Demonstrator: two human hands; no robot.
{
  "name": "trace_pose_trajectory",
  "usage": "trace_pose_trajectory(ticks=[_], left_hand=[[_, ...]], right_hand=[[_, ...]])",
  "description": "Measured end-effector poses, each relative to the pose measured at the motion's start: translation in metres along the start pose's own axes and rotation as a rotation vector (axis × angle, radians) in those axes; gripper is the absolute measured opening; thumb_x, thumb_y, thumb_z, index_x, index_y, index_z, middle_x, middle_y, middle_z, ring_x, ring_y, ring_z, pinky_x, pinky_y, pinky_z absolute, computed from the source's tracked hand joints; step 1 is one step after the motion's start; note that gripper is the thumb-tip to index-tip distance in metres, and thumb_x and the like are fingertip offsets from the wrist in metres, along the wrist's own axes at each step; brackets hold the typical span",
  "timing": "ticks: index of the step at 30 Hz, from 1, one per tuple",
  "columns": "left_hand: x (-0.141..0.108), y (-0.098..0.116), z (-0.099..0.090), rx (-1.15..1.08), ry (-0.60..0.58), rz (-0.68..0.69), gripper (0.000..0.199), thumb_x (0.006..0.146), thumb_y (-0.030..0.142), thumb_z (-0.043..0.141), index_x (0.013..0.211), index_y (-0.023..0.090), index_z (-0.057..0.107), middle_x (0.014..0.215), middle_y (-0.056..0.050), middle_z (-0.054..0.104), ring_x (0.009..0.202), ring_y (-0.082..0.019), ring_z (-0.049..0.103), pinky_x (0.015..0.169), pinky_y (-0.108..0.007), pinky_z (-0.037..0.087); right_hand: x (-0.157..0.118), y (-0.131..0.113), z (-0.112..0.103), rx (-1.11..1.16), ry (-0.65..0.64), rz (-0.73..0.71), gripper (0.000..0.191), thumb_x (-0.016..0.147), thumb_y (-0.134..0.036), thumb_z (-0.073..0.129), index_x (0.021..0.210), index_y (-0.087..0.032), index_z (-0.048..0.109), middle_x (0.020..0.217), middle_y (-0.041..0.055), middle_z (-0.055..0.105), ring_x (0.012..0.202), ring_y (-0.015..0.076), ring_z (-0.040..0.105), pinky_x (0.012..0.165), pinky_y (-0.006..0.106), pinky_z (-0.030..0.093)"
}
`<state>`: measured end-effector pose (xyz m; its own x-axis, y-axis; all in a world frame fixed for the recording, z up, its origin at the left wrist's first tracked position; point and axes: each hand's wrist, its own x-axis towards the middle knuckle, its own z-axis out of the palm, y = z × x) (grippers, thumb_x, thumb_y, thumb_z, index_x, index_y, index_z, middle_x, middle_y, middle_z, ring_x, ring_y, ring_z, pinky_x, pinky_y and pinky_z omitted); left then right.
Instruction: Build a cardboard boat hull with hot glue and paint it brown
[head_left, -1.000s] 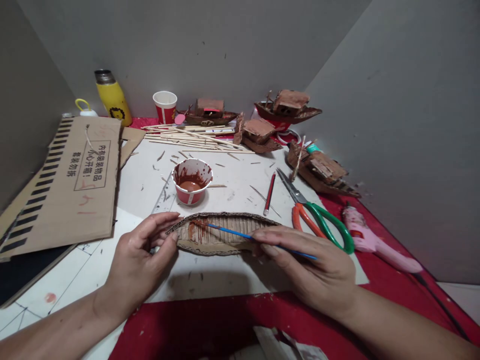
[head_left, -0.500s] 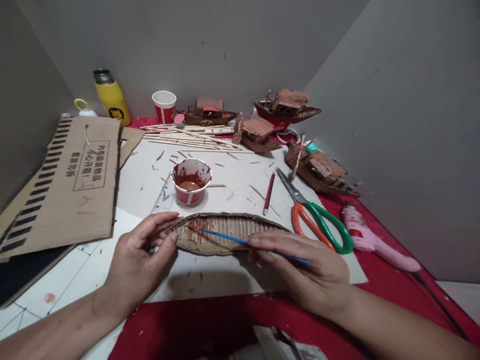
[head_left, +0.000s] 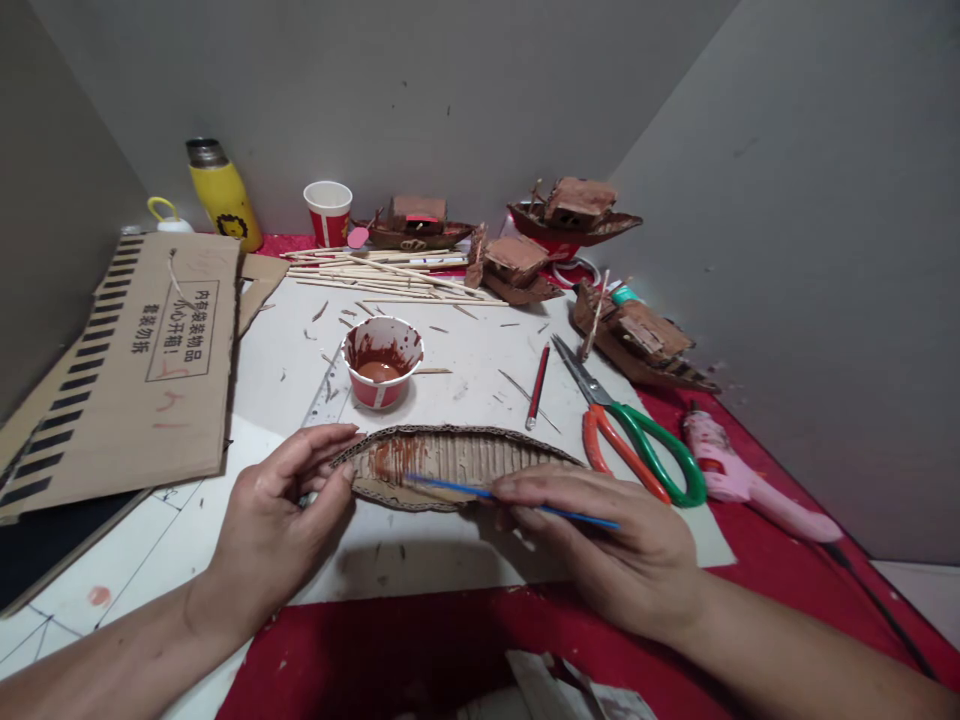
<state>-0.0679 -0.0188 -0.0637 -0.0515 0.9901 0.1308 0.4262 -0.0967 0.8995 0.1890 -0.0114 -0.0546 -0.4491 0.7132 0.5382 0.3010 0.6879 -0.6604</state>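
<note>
My left hand (head_left: 292, 500) grips the left end of a cardboard boat hull (head_left: 480, 458), thumb on the near rim and fingers behind. The hull's ribbed inside carries a reddish-brown paint patch toward its left end; the rest is bare cardboard. Between the thumb and fingers of my right hand (head_left: 607, 540) is a thin blue paintbrush (head_left: 457, 487), its tip against the inside of the hull, low and just right of the painted patch. Beyond the hull stands a paper cup (head_left: 381, 385) with brown paint inside and splashes on its wall.
Scissors (head_left: 600, 395), a red pencil (head_left: 538, 388) and a pink glue gun (head_left: 731, 475) lie to the right. Several brown model boats (head_left: 637, 340) and wooden sticks (head_left: 390, 275) sit behind. A printed cardboard sheet (head_left: 172, 350), yellow bottle (head_left: 225, 200) and another cup (head_left: 328, 215) are on the left.
The brush tip has moved right and down across the hull's inside. The brown patch has grown larger and darker. My left hand and the hull have stayed almost still.
</note>
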Motion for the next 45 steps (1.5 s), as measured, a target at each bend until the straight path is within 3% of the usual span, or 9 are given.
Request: trace_pose_trajectory(ticks=[7, 14, 21, 26, 38, 45], left_hand=[[0.001, 0.002, -0.001, -0.009, -0.003, 0.002, 0.021, 0.081, 0.022, 0.062, 0.101, 0.017, 0.067, 0.092, -0.004, 0.077, 0.078, -0.013, 0.073, 0.067, -0.015, 0.058], [-0.001, -0.002, -0.001, 0.012, -0.019, 0.018, 0.021, 0.084, 0.023, 0.061, 0.104, 0.017, 0.066, 0.096, -0.004, 0.077, 0.083, -0.013, 0.073, 0.072, -0.016, 0.058], [-0.001, 0.000, -0.001, 0.018, -0.042, 0.053, 0.023, 0.083, 0.021, 0.060, 0.105, 0.016, 0.065, 0.095, -0.005, 0.076, 0.079, -0.013, 0.072, 0.069, -0.017, 0.058], [-0.001, 0.001, -0.002, -0.008, -0.056, 0.041, 0.025, 0.082, 0.020, 0.058, 0.106, 0.015, 0.065, 0.099, -0.007, 0.075, 0.083, -0.015, 0.072, 0.069, -0.019, 0.058], [-0.002, 0.003, -0.002, -0.035, -0.082, 0.012, 0.025, 0.082, 0.020, 0.058, 0.106, 0.016, 0.065, 0.098, -0.008, 0.075, 0.083, -0.016, 0.071, 0.073, -0.023, 0.058], [-0.003, -0.001, -0.003, -0.005, -0.085, -0.013, 0.027, 0.082, 0.021, 0.057, 0.107, 0.015, 0.065, 0.094, -0.007, 0.074, 0.070, -0.013, 0.067, 0.065, -0.021, 0.055]], right_hand=[[0.000, 0.002, 0.001, 0.049, 0.018, 0.000, 0.035, 0.085, -0.002, 0.059, 0.112, -0.022, 0.066, 0.094, 0.0072, 0.076, 0.085, 0.0161, 0.073, 0.076, 0.024, 0.060], [0.002, 0.002, 0.001, 0.090, -0.091, -0.050, 0.039, 0.084, 0.002, 0.053, 0.115, -0.020, 0.064, 0.094, 0.0071, 0.076, 0.088, 0.0141, 0.072, 0.078, 0.021, 0.059], [-0.002, 0.004, 0.004, 0.037, 0.001, -0.003, 0.033, 0.086, -0.002, 0.057, 0.112, -0.022, 0.065, 0.096, 0.0067, 0.076, 0.087, 0.0148, 0.072, 0.076, 0.022, 0.060], [0.001, -0.001, 0.002, 0.048, -0.049, -0.026, 0.033, 0.086, -0.001, 0.055, 0.110, -0.021, 0.065, 0.089, 0.0051, 0.076, 0.082, 0.0141, 0.073, 0.075, 0.020, 0.059], [0.000, 0.002, 0.007, 0.150, 0.040, 0.072, 0.032, 0.086, -0.005, 0.059, 0.110, -0.024, 0.069, 0.088, 0.0050, 0.076, 0.070, 0.0147, 0.073, 0.064, 0.024, 0.061], [0.001, -0.013, -0.013, 0.087, 0.219, 0.093, 0.031, 0.089, -0.009, 0.057, 0.111, -0.028, 0.070, 0.094, 0.0038, 0.074, 0.068, 0.0150, 0.070, 0.059, 0.027, 0.059]])
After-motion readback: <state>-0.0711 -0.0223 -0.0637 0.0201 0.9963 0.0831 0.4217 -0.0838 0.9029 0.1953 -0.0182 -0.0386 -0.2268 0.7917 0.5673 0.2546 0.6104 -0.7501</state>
